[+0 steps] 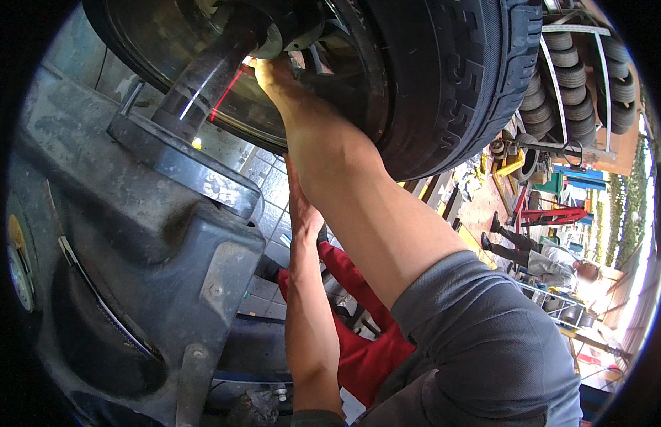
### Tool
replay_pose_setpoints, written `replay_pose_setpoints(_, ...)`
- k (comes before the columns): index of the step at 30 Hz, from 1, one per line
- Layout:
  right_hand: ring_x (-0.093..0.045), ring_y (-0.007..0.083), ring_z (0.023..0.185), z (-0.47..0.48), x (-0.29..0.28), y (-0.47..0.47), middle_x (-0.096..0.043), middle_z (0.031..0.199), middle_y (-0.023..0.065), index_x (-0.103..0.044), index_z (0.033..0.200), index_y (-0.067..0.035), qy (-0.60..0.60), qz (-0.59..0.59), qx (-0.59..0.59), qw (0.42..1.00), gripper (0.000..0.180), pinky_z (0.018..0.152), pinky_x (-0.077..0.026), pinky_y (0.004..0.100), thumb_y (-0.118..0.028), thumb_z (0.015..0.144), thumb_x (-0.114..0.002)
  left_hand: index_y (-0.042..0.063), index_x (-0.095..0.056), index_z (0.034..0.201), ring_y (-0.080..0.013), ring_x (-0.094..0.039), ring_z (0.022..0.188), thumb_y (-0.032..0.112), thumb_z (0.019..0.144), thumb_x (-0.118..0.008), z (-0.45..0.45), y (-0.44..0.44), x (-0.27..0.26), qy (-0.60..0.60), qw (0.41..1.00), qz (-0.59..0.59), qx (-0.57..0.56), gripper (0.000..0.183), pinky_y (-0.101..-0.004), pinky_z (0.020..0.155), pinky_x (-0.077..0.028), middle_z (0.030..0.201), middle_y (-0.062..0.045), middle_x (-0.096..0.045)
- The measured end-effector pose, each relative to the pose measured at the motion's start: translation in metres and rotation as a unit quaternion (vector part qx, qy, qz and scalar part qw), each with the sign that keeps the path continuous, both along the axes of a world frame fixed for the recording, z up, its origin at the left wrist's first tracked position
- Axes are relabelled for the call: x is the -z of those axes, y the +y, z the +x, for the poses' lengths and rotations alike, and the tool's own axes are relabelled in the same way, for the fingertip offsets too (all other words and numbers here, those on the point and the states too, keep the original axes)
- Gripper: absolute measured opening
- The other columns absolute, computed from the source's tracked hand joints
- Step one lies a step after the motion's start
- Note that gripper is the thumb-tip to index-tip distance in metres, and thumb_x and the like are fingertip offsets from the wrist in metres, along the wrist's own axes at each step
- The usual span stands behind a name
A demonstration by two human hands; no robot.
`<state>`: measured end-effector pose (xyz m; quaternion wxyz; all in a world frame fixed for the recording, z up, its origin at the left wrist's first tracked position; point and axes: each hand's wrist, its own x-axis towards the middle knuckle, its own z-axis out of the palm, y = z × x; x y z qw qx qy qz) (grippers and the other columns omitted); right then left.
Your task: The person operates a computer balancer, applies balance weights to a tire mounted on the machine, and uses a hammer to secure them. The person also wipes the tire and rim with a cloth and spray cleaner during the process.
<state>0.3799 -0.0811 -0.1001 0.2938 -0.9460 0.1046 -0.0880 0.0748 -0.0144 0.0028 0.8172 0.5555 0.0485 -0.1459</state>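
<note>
A car wheel with a tyre [458, 80] and a metal rim [255, 115] sits on the shaft [202, 80] of what looks like a wheel balancer [165, 224]. My right hand [269, 66] reaches inside the rim, beside the shaft's end; its fingertips are partly hidden in glare and behind the hub parts. A red laser line [226, 96] shows on the rim's inner face, near that hand. My left hand [303, 208] is lower, at the near edge of the wheel, with its fingers mostly hidden behind the rim and my right forearm. What either hand grips cannot be seen.
Stacked tyres [570, 85] stand on a metal rack at upper right. A person [554, 261] is some way off at right, near red equipment [554, 215] and a wheeled rack [554, 307]. Grey floor tiles [269, 187] show below the wheel.
</note>
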Motion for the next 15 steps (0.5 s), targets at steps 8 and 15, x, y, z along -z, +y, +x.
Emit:
replay_pose_setpoints(8,-0.067,0.0406,0.132,0.001,-0.013,-0.001,-0.071,0.143,0.0208,-0.070,0.140,-0.012,0.015,-0.011,-0.011,1.000,0.055,0.110,-0.053,0.0494,-0.046,0.097,-0.075,0.010,-0.033,0.169,-0.0378,-0.048,0.151,0.042,0.101,-0.073,-0.002,-0.005,0.010,-0.025,0.999,0.005,-0.026,0.085,-0.0483,0.124,-0.040,0.163,-0.021,-0.045)
replay_pose_setpoints(15,-0.065,0.0401,0.133,-0.005,-0.020,0.004,-0.070,0.145,0.0202,-0.068,0.142,-0.013,0.017,-0.017,-0.028,0.999,0.057,0.111,-0.052,0.0494,-0.048,0.098,-0.073,0.010,-0.033,0.169,-0.0360,-0.047,0.151,0.043,0.100,-0.074,0.001,-0.003,0.011,-0.040,0.998,-0.037,-0.027,0.087,-0.0480,0.124,-0.039,0.164,-0.019,-0.045)
